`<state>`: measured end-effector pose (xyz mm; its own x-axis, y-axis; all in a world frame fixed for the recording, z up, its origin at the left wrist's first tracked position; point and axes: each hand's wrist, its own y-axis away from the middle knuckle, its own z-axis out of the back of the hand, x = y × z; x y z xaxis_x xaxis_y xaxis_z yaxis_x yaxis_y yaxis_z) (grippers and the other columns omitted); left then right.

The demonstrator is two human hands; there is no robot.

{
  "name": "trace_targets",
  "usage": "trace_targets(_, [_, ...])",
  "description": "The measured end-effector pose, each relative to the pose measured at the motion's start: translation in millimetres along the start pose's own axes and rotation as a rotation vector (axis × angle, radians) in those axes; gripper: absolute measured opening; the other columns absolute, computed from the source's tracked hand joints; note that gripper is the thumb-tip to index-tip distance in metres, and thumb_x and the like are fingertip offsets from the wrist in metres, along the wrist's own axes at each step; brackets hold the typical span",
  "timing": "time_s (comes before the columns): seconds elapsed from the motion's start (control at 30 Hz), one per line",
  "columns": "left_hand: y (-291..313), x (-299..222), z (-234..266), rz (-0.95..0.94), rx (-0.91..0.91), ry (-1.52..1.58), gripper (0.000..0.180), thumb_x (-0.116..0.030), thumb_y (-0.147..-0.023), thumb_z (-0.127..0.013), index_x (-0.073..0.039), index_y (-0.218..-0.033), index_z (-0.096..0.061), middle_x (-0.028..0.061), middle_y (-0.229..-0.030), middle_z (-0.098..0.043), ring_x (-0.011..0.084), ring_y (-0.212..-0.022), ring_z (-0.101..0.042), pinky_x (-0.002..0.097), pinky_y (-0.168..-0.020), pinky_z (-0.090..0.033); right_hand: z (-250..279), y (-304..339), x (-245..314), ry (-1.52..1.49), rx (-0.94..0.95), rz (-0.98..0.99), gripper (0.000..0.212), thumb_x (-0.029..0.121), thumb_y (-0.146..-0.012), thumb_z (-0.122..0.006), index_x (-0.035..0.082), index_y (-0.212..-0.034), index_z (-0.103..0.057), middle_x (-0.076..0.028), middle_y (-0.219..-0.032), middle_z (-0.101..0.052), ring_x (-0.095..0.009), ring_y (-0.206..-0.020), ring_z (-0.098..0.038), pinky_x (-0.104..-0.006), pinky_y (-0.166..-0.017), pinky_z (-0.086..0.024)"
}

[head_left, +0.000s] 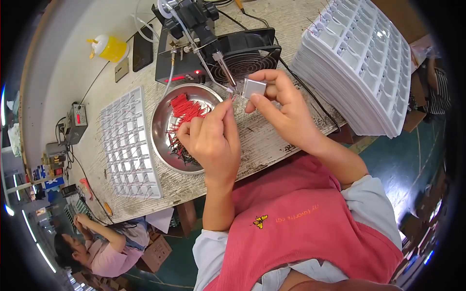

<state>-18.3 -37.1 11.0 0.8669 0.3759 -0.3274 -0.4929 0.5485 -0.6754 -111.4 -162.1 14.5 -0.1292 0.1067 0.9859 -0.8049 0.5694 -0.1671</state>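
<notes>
While both hands meet over the bench's near edge, right hand (284,104) pinching a small silver block (254,88), left hand (211,138) fingers pressed together on a thin red wire (232,97), steel bowl (167,140) of red wires just beside, soldering tip (228,75) touching the block.

The person wears a coral-red apron (310,213) of ribbed cloth over a pale grey-blue shirt with short sleeves (369,199), which show at both shoulders. On the apron's chest sits 1 small yellow butterfly (260,221) beside a line of yellow stitched lettering (too small to make out). Both forearms are bare, and the 2 hands, left (209,138) and right (281,104), wear no gloves.
</notes>
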Motion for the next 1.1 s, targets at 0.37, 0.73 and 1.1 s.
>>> trace_targets(0.37, [0.7, 0.0, -1.0, -0.009, 0.017, -0.007, 0.014, -0.008, -0.080, -0.072, -0.011, -0.093, -0.070, -0.0028, -0.072, -0.064, 0.0127, -0.059, -0.050, 0.0299, -0.075, -0.034, 1.4, 3.0, -1.7, 0.042, -0.006, 0.001, 0.028, 0.007, -0.093, -0.057, -0.001, -0.119, -0.047, -0.009, -0.085, -0.068, -0.013, -0.079, -0.065, -0.0276, -0.068, -0.051])
trace_targets(0.73, [0.7, -0.7, 0.0, -0.010, 0.039, -0.019, 0.015, -0.008, -0.079, -0.072, -0.011, -0.093, -0.068, -0.0024, -0.073, -0.065, 0.0142, -0.063, -0.052, 0.0320, -0.077, -0.035, 1.0, 3.6, -4.5, 0.019, -0.002, 0.007, 0.028, 0.007, -0.093, -0.056, -0.001, -0.119, -0.047, -0.008, -0.084, -0.068, -0.013, -0.079, -0.065, -0.0281, -0.068, -0.050])
trace_targets(1.1, [5.5, 2.6, -1.5, -0.015, 0.015, -0.006, 0.014, -0.008, -0.082, -0.071, -0.010, -0.095, -0.069, -0.0007, -0.075, -0.065, 0.0143, -0.069, -0.056, 0.0358, -0.091, -0.037, 8.9, 1.0, -18.2, -0.050, -0.121, 0.015, 0.026, 0.008, -0.095, -0.056, -0.001, -0.118, -0.046, -0.009, -0.088, -0.068, -0.012, -0.080, -0.065, -0.0258, -0.072, -0.051])
